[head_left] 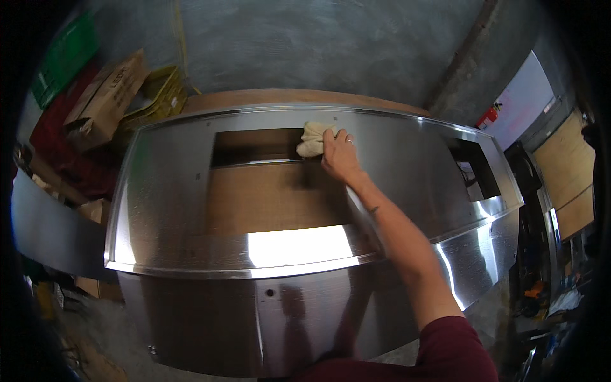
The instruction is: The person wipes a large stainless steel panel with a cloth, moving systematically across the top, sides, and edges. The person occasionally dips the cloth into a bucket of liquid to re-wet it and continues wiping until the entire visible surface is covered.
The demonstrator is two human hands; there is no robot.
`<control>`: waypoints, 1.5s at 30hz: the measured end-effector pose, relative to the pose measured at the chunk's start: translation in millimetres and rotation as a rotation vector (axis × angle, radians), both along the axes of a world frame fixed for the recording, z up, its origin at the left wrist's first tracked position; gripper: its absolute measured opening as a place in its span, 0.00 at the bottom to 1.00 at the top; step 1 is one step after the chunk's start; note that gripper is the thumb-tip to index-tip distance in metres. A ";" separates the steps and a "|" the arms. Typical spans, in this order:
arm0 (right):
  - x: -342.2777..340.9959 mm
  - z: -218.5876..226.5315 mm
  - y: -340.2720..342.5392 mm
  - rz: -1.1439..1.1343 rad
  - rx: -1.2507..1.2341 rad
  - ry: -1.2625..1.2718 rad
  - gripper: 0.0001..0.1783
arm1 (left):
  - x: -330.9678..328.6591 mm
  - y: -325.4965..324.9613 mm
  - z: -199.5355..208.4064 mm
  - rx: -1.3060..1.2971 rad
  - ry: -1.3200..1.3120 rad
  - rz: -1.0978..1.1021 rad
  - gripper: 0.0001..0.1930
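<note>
A crumpled, cream-coloured cloth [312,140] sits at the far edge of the large rectangular opening in a steel counter [407,165], toward that opening's right end. The right hand [340,155] has hold of it, fingers curled over its right side and a ring on one finger; the palm faces down and is hidden. The right forearm [401,242] slants from near right toward far left, almost straight at the elbow, and hides part of the opening's right side. A maroon sleeve [452,344] covers the upper arm. The left hand is out of view, so whether it is open or holding anything cannot be told.

The counter top is brushed, reflective metal with a raised rim, and a bright patch of light gleams on its near strip. Through the large opening shows a flat brown surface. A smaller rectangular cutout [474,169] lies at the right end. The shiny front panel [197,325] drops toward the person and has a small round hole [270,293].

At far left, a cardboard box [108,99] leans beside a yellow plastic crate [156,95]. A rough grey wall [318,51] rises behind; a white board [525,102] stands at far right.
</note>
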State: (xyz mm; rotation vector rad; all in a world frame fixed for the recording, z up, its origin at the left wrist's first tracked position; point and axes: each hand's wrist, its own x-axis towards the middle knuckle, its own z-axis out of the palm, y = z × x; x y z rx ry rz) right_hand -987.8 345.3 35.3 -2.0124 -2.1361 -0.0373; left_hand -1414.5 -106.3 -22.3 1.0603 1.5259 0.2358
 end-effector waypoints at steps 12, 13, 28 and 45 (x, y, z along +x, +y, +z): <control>22.0 28.1 97.7 -0.144 0.336 0.340 0.26 | -253.2 179.8 123.2 0.816 0.095 0.416 0.11; 21.5 31.7 113.8 -0.132 0.349 0.277 0.26 | -258.5 218.6 116.0 0.977 0.232 0.457 0.12; -443.9 -2.1 183.4 0.239 0.232 0.035 0.38 | -262.9 318.2 61.5 0.858 0.505 0.157 0.22; -220.2 14.5 148.3 0.253 0.216 -0.134 0.28 | -267.5 320.9 53.1 0.899 0.503 0.120 0.19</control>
